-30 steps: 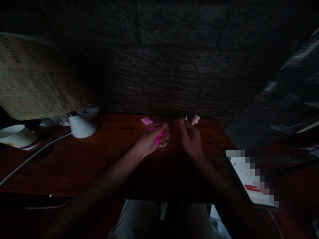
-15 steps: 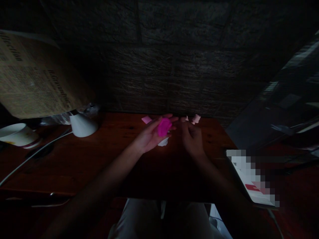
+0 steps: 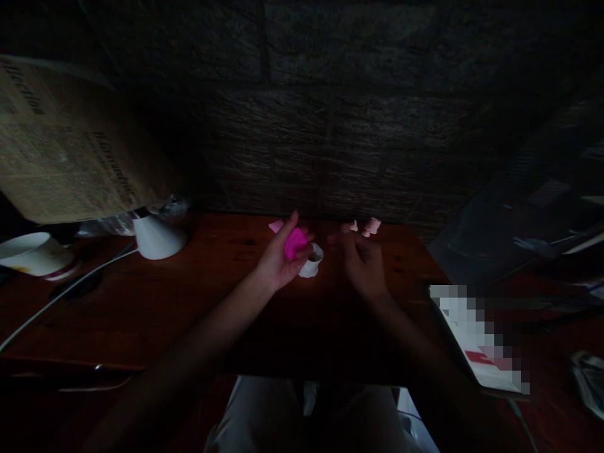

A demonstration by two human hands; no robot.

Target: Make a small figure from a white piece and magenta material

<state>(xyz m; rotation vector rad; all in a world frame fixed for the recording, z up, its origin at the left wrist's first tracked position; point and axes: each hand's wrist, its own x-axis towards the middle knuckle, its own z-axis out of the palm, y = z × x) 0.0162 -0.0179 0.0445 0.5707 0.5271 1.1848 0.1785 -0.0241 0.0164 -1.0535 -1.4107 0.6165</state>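
My left hand [image 3: 276, 263] is curled around a flattened bright magenta lump [image 3: 295, 243] that looks like modelling clay, palm up and thumb raised. Just right of those fingers, a small white open-topped ring or cup [image 3: 311, 263] rests on the table. My right hand [image 3: 364, 267] is closed, fingertips pressed together and pointing left; whether anything sits in them is too dark to make out. Behind it lie pale pink pieces [image 3: 372, 226]. A flat pink piece [image 3: 275, 225] shows beyond my left thumb.
On the left of the wooden table [image 3: 155, 302] stand a lamp with a newsprint shade [image 3: 70, 145] and white base [image 3: 158, 238], and a paper cup [image 3: 35, 255]. Its cord [image 3: 66, 292] crosses the tabletop. A blurred-out white object [image 3: 476, 340] lies at the right edge. A block wall [image 3: 302, 126] rises behind.
My left hand has drawn left with the magenta lump, and its fingers have curled more. The white ring now shows more fully. My right hand has barely moved.
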